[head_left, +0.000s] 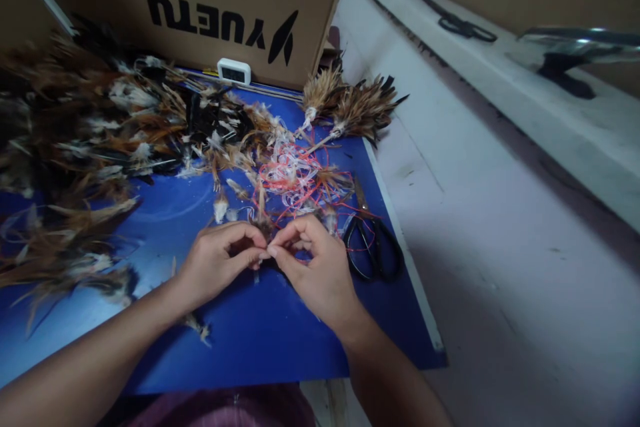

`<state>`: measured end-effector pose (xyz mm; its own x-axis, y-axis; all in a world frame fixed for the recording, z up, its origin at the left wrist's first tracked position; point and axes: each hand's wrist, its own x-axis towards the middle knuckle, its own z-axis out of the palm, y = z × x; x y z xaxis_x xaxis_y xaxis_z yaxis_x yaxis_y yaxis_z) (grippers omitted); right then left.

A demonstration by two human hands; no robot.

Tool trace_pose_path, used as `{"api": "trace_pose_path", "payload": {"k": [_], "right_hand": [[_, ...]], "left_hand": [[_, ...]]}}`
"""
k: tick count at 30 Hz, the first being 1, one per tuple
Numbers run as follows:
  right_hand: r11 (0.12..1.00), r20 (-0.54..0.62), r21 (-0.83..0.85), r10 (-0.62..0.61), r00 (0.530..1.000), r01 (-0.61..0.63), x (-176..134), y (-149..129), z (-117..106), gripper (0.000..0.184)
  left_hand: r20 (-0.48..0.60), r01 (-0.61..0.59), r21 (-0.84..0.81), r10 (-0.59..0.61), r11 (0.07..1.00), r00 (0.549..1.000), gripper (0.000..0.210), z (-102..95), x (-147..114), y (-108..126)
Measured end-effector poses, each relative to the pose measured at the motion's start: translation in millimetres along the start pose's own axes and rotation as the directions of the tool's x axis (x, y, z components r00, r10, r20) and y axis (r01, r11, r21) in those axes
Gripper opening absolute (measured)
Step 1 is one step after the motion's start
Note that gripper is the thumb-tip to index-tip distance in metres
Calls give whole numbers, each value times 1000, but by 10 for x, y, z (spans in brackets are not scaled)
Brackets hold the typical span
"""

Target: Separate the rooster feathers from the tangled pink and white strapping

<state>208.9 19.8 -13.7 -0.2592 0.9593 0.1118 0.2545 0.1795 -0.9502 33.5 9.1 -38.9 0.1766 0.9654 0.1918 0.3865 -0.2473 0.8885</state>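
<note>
Small brown tuft (262, 223) sits just beyond the fingertips, partly hidden by them, so can't tell if it's touched. L hand (213, 260) & R hand (317, 267) meet tip to tip over the table (240, 353), thumb + index of each pinched tog.; what's in the pinch, if anything, is too small to tell. Pink & white thread (293, 177) lies tangled just past the fingers. To their R, near R hand, lie black-handled scissors (373, 247), blades pointing away, a few red strands by the handles. Beyond the thread, 2 tied feather bunches (365, 107) lie side by side, fluffy ends away from the fingers. L of & beyond the fingers: big loose feather pile (125, 113), brown, black, some white; another clump (70, 260) lies well L. Farther out, a white digital clock (234, 72) stands in front of a carton (200, 20) w/ upside-down "YUETU" print. Pale wall (500, 247) runs along far R.
</note>
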Motion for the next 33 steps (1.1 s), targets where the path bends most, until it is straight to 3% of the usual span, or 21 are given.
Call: {"api": "trace_pose_path", "payload": {"k": [10,15,19,21,23,26,33], "right_hand": [[926,-12,-297,-247,969,233,-69,43,48,9],[805,-6,-364,-506,863,469,-114,114,114,14],[765,11,-318,-587,809,559,-117,118,128,19],[818,-44,-218,-553,832,533,-93,85,106,16],[887,-101,-115,-459,883,448,-55,39,69,12],[936,-98,-36,-353,931,351,2,-15,18,13],[932,41,13,-363,931,363,14,-14,14,25]], "left_hand": [[-42,-191,284,212,940,976,2,-9,-31,2],[-58,-286,383,331,879,942,6,7,-48,-6],[-63,-325,423,385,846,921,9,-6,-55,19],[-92,-317,398,381,861,920,9,-21,-57,32],[-111,-303,326,355,895,928,9,-37,-55,49],[-118,-278,184,302,943,946,10,-57,-45,90],[-121,-290,51,294,956,948,13,-83,-48,135]]}}
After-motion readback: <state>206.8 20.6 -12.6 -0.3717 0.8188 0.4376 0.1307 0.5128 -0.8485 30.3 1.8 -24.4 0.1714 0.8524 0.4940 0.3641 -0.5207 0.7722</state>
